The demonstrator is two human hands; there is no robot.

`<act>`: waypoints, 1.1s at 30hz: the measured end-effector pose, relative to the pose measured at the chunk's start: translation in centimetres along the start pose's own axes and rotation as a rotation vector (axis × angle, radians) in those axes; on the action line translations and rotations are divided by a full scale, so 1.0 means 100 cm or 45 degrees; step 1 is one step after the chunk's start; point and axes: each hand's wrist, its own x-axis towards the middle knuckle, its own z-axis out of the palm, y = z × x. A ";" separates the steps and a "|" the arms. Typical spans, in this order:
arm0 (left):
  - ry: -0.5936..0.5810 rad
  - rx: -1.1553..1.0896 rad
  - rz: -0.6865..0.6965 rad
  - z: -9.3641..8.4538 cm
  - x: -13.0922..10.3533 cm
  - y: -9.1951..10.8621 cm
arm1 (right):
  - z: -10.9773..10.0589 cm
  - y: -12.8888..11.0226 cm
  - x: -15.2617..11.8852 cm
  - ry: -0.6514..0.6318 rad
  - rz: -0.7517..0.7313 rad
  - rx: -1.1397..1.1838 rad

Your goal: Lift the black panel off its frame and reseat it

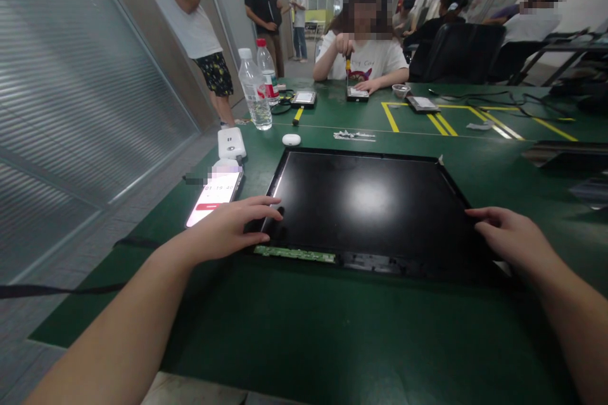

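Note:
A black LCD screen panel (323,209) lies flat in front of me, its glossy face up and reflecting a bright light. A green circuit board strip (294,254) runs along the left part of its near edge. At the panel's left edge is my left hand (232,224), fingers apart, with fingertips over the screen and the thumb near the lower left corner. My right hand (510,237) pinches the right edge between thumb and index finger; its other fingers are partly hidden.
Left of the panel lie a lit phone (216,196), a white charger (231,142) and a white earbud case (291,140). Water bottles (256,98) stand behind them. Across the green table (332,329), a person works a screwdriver (348,66) on a hard drive (357,94).

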 end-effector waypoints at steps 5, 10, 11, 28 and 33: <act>0.234 0.029 -0.096 0.005 0.008 -0.003 | 0.000 0.004 0.003 -0.012 0.008 0.058; 0.333 0.146 -0.169 0.012 0.012 -0.005 | -0.002 0.003 0.002 -0.011 -0.024 0.019; 0.331 0.159 -0.185 0.013 0.012 -0.005 | -0.002 0.003 0.001 -0.006 -0.027 0.006; 0.230 0.158 -0.276 0.019 0.015 -0.005 | -0.002 0.000 0.000 -0.030 -0.001 -0.012; 0.217 0.192 -0.290 0.019 0.015 -0.004 | -0.003 -0.002 -0.002 -0.025 0.007 0.067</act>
